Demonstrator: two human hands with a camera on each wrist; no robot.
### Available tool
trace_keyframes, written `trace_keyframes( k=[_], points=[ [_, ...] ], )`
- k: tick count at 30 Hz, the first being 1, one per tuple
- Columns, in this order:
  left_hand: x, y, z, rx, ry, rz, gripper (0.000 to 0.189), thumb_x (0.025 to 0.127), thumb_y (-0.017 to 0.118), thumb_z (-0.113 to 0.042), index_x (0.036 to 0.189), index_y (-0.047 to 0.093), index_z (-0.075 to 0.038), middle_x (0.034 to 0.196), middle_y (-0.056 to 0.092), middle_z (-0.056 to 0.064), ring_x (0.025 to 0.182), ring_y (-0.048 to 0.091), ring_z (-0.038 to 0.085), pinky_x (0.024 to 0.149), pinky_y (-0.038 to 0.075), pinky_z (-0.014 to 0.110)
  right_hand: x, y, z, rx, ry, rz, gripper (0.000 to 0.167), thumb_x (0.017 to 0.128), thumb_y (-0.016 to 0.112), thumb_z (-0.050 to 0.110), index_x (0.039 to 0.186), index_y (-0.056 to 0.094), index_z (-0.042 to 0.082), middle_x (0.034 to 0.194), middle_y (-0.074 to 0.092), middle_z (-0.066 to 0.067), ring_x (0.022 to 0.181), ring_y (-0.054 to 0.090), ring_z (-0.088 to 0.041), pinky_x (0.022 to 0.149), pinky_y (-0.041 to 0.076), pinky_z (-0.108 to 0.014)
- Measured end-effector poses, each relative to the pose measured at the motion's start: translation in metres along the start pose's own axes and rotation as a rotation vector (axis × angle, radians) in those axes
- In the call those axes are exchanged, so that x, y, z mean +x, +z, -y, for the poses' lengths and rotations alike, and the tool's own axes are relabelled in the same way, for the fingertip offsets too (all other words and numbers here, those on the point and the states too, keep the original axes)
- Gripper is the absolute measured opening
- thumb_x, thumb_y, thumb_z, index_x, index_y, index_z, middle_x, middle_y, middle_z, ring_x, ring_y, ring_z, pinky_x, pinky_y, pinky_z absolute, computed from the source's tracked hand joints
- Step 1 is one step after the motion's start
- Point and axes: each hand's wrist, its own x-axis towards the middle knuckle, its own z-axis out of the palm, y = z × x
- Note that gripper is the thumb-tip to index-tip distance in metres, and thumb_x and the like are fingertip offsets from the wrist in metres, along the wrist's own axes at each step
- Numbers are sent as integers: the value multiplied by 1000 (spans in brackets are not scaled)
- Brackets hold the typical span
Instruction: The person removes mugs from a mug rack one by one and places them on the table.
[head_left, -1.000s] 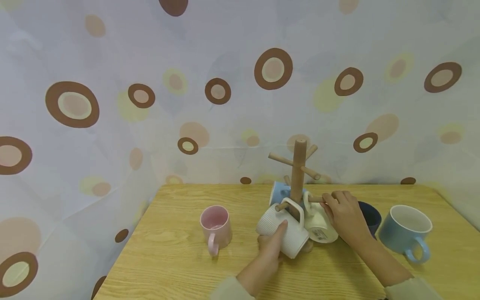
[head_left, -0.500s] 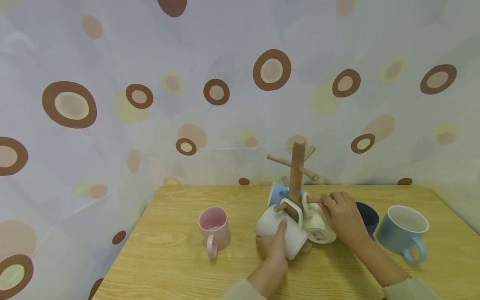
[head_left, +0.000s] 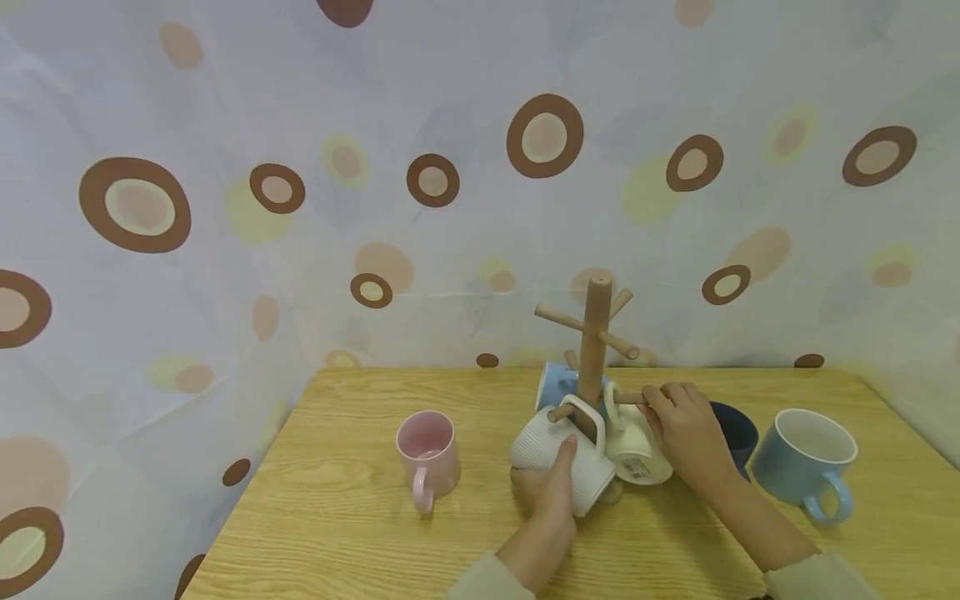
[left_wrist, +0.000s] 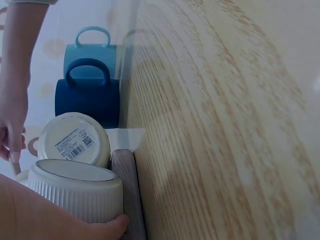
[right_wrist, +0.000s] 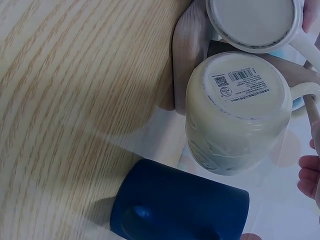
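A wooden mug tree [head_left: 594, 350] stands on the table. My left hand [head_left: 551, 498] grips a white ribbed mug [left_wrist: 75, 197], thumb along its side; the mug's handle loops over a lower front peg [head_left: 561, 412]. With its fingertips, my right hand [head_left: 684, 432] pinches the end of the right lower peg [head_left: 628, 399]. From that peg hangs a cream mug [head_left: 636, 454], its labelled base facing outward in the wrist views. A light blue mug [head_left: 553, 385] is on the tree's far side, partly hidden by the post.
Right of the tree stand a navy mug [head_left: 738, 433], partly behind my right arm, and a larger blue mug [head_left: 798, 467]. A pink mug [head_left: 431, 458] stands to the left on the wooden table [head_left: 337, 533]. The upper pegs [head_left: 558, 317] carry nothing. A patterned curtain [head_left: 450, 100] hangs behind.
My left wrist and forearm have shifted slightly to the right while the hand stays on the white mug. The right hand keeps its pinch on the peg.
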Motion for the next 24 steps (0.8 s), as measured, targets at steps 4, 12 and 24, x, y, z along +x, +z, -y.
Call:
trace_keyframes(
  k=[4, 12, 24],
  points=[
    [4, -2, 0, 23, -6, 8, 83, 63, 81, -43, 120, 43, 5, 102, 61, 15, 88, 61, 24, 80, 51, 39, 0, 0, 1, 4, 10, 1, 52, 101, 28, 33, 83, 60, -3, 72, 53, -16, 64, 48, -31, 60, 43, -40],
    [7, -7, 0, 23, -44, 42, 95, 63, 81, -46, 127, 37, 8, 107, 58, 19, 92, 60, 27, 84, 50, 41, -1, 0, 1, 17, 20, 14, 50, 101, 26, 32, 83, 58, -2, 73, 51, -16, 65, 46, -30, 58, 41, -37],
    [8, -19, -3, 15, -42, 115, 99, 66, 78, -46, 132, 29, 9, 111, 56, 21, 96, 59, 28, 89, 48, 43, 1, -2, 0, -6, -10, 1, 50, 100, 28, 31, 83, 59, -3, 73, 51, -16, 64, 47, -30, 57, 42, -38]
  ],
)
